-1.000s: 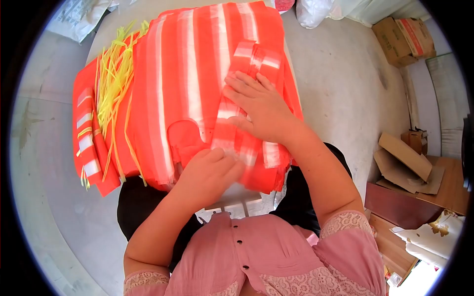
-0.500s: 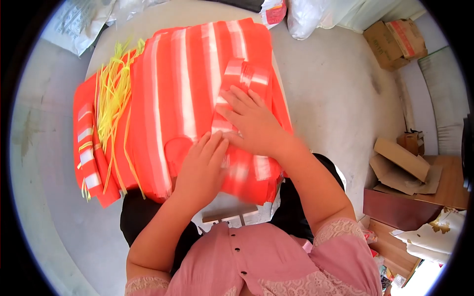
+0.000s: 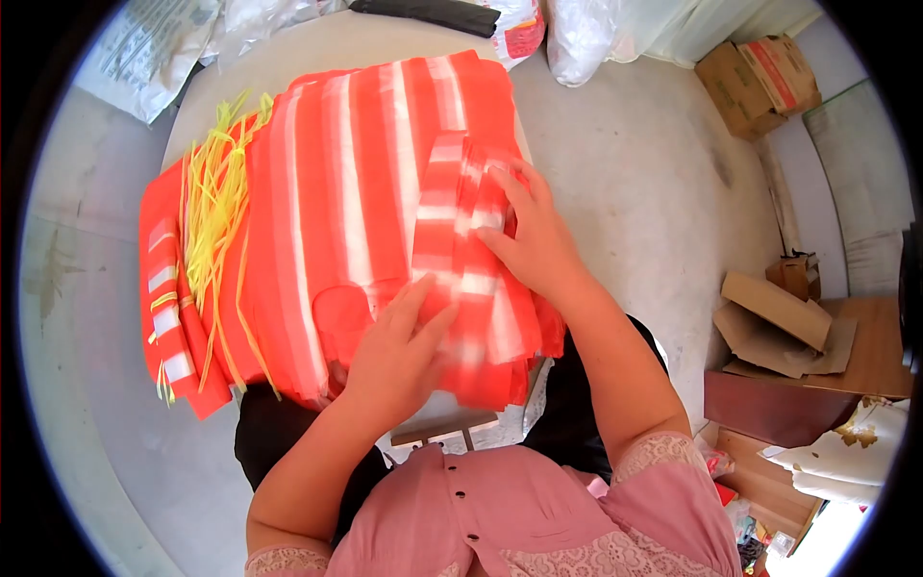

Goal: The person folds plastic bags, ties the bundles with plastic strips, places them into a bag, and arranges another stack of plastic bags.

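Lying at your far left, a narrow red-and-white bundle [image 3: 165, 313] is resting on red sheeting, with yellow ties circling it. Just to its right, loose yellow strips [image 3: 213, 212] are trailing down toward you. Next, the large striped stack [image 3: 322, 183] is covering much of the pale tabletop [image 3: 260, 60]. You are keeping your left hand [image 3: 392, 351] open, fingers spread, at the lower left side of the folded striped piece [image 3: 439, 231]; blur is hiding whether the fingertips are touching it. That piece is lying on the right part of the stack. Your right hand [image 3: 532, 233] is curving over its right edge, open, thumb and fingers apart. Farther right, an opened cardboard box [image 3: 784, 313] is sitting on a wooden cabinet [image 3: 880, 332].
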Tool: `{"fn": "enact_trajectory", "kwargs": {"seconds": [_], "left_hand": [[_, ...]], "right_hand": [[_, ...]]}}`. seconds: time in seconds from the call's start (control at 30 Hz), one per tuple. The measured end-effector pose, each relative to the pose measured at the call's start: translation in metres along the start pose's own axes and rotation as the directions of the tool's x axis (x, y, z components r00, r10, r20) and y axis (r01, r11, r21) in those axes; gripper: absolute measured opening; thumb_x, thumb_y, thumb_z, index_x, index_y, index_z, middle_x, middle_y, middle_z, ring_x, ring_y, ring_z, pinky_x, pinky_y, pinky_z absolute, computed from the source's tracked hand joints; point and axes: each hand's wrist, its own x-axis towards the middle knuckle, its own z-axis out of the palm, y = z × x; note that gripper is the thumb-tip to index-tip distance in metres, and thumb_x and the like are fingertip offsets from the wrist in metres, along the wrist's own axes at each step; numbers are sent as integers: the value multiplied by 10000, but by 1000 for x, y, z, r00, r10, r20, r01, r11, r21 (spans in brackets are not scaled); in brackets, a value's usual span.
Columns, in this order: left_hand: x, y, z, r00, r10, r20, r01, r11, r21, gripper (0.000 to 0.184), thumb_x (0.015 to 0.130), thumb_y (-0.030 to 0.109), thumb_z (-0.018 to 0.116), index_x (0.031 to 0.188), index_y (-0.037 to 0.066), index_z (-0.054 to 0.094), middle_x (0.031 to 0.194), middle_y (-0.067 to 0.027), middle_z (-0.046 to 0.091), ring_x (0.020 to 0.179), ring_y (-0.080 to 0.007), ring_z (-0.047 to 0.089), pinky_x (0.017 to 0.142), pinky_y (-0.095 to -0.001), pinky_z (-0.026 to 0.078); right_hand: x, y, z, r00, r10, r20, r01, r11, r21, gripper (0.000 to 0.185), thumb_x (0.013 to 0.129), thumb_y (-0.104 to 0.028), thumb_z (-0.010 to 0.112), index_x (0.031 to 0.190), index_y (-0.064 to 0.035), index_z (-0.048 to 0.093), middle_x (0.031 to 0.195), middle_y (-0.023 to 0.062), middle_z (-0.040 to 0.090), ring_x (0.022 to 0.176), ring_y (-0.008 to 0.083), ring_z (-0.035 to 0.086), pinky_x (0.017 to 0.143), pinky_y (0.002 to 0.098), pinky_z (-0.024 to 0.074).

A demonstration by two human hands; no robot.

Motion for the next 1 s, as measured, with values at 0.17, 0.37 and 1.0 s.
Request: {"fn": "enact_trajectory", "kwargs": {"seconds": [0.17, 0.37, 1.0], "left_hand": [[15, 12, 3, 1000, -22, -9, 20, 990, -137, 579, 831, 133, 815, 1380, 76, 640, 1559, -248, 457, 1371, -433, 524, 1063, -475, 507], [23, 20, 13, 998, 37, -50, -36, 999, 34, 584, 822, 135, 815, 1380, 114, 645, 1573, -243, 438, 1399, -484, 484, 1095, -527, 483], [30, 2, 26, 914, -390, 114, 234, 276, -932, 795, 949, 161, 741, 1594, 5, 303, 1599, -237, 389, 1389, -268, 528, 1075, -447, 506]], "right_hand": [[26, 26, -1, 998, -16, -55, 26, 979, 202, 661, 883, -54, 728, 1508, -81, 515, 1608, 128, 361, 1026, 179, 596, 942, 326, 520], [24, 26, -6, 997, -24, -72, 33, 992, 125, 705, 895, -108, 759, 1537, -74, 469, 1580, 146, 393, 1087, 212, 588, 959, 339, 517], [19, -15, 0, 1000, 27, -9, -20, 870, 493, 1137, 823, -13, 799, 1697, -89, 76, 1641, 166, 377, 1424, 264, 490, 1102, 409, 494]]}}
